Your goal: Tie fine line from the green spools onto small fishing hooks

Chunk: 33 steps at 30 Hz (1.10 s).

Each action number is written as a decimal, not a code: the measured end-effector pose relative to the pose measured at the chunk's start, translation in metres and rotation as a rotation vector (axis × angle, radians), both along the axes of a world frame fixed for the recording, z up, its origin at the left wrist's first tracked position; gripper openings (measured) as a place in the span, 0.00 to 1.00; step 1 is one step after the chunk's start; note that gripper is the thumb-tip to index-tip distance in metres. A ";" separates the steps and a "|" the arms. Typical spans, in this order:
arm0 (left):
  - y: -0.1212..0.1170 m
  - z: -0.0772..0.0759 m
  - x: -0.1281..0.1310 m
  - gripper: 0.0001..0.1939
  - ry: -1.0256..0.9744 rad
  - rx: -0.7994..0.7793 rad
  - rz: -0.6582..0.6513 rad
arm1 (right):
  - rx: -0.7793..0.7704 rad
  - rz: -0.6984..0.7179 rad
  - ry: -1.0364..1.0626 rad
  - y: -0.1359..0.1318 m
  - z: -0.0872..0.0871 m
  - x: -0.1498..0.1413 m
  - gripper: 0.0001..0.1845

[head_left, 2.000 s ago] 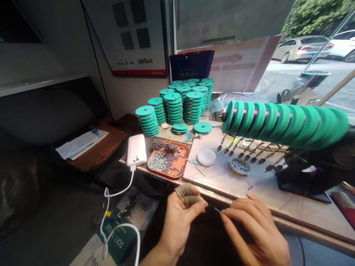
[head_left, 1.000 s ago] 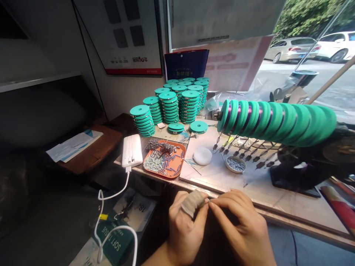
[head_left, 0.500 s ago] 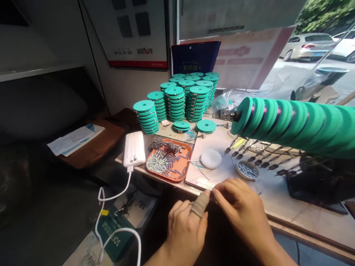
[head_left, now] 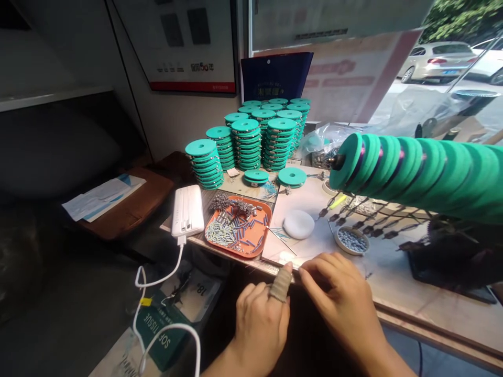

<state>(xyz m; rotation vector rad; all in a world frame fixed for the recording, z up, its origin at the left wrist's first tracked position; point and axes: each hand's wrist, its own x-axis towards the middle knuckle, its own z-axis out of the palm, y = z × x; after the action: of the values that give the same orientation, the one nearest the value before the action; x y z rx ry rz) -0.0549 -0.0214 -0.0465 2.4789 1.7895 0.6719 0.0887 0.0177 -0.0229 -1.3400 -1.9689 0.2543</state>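
Note:
My left hand (head_left: pixel 264 317), its index finger wrapped in a beige bandage, is closed in a pinch at the table's front edge. Just beside it, my right hand (head_left: pixel 341 296) is closed too, thumb against fingers. What either pinches is too thin or small to make out. A small gap separates the fingertips. Past them lie a thin metal needle-like tool (head_left: pixel 283 242) and a round white disc (head_left: pixel 298 224). To the left, an orange tray (head_left: pixel 257 250) holds small metal and pale tube-like parts. A small bowl of grey beads (head_left: pixel 352 241) sits beyond my right hand.
Stacks of green foam spools (head_left: pixel 245 141) stand at the back. A rod of green spools (head_left: pixel 412 173) with hanging clips reaches over the table's right side. A white power bank (head_left: pixel 187 210) with a cable lies at the left edge. A green tissue box (head_left: pixel 167 335) is below.
My hands have drawn slightly apart, the left one shifting a little to the left. The view has also moved slightly.

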 end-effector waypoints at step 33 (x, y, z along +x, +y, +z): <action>0.016 0.008 -0.011 0.34 0.528 0.223 -0.182 | 0.422 0.131 -0.512 -0.008 0.017 0.089 0.12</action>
<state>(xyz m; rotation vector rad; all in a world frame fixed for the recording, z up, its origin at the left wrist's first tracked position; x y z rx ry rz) -0.0662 -0.0057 -0.0384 3.1527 1.6527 0.2247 0.1778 0.0094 -0.0056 -1.0643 -2.3587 -0.4689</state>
